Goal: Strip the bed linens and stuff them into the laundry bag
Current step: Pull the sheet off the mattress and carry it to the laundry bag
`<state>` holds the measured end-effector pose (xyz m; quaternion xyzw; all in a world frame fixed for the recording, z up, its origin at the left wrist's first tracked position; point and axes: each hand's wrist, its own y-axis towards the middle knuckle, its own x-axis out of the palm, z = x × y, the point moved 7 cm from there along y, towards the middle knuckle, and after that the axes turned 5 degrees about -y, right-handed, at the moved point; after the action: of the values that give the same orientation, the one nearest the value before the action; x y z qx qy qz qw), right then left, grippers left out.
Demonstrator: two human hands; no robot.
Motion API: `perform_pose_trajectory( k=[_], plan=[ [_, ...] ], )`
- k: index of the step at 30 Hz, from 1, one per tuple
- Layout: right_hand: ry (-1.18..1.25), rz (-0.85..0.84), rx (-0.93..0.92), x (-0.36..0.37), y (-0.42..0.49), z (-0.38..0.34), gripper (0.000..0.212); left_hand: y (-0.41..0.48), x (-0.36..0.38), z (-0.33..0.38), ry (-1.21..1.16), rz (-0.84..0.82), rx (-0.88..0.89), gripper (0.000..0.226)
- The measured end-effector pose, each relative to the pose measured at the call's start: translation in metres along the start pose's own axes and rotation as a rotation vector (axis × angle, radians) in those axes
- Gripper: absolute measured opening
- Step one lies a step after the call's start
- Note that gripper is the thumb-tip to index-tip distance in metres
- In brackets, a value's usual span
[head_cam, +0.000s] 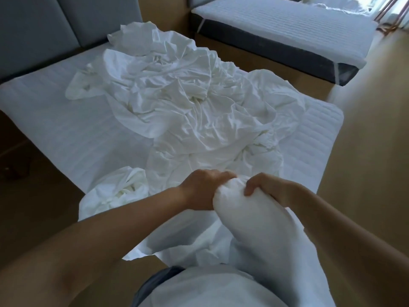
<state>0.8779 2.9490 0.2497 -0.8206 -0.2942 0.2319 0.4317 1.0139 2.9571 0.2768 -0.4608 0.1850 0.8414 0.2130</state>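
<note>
Tight grip from both sides here: the left hand [202,189] and right hand [269,189] both have their fingers curled into the top end of a fat white bundle [234,209]. It's squeezed between them over the bed's near edge and runs down toward the person's lap. Can't tell if it's a pillow or stuffed linen. Further out, a big crumpled sheet pile [188,100] covers the middle of the mattress [55,111], and there's a smaller wad [119,191] at its near left corner.
</note>
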Motion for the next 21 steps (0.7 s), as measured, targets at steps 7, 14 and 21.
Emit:
perform_pose_trajectory(
  k=[7,14,21],
  plan=[
    [-0.977,0.519,-0.458,0.03,-0.023,-0.02,0.126,0.013,0.019,-0.04,-0.363,-0.432,-0.551,0.029],
    [-0.69,0.564,-0.471,0.008,0.0,-0.036,0.047,0.011,0.003,-0.039,-0.346,-0.556,-0.594,0.078],
    [-0.125,-0.019,-0.355,-0.005,0.011,-0.022,0.043,-0.035,0.024,0.027,0.604,0.206,0.049,0.118]
  ],
)
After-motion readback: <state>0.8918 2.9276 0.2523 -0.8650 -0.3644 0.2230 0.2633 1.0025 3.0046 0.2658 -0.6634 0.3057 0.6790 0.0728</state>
